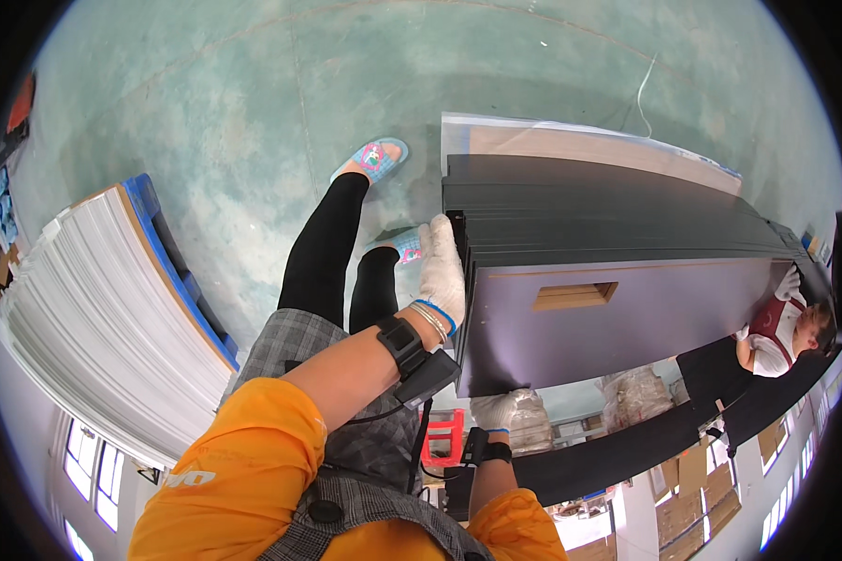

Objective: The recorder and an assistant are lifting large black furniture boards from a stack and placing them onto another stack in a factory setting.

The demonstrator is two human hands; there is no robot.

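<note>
My straightened left hand [442,266] is at one near corner of the dark panel [646,313], my right hand [498,409] at another, grip unclear, probably spread for balance

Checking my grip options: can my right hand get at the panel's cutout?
Probably yes: the right hand is at the lower edge of the panel, and nothing visible blocks the way to the cutout.
</note>
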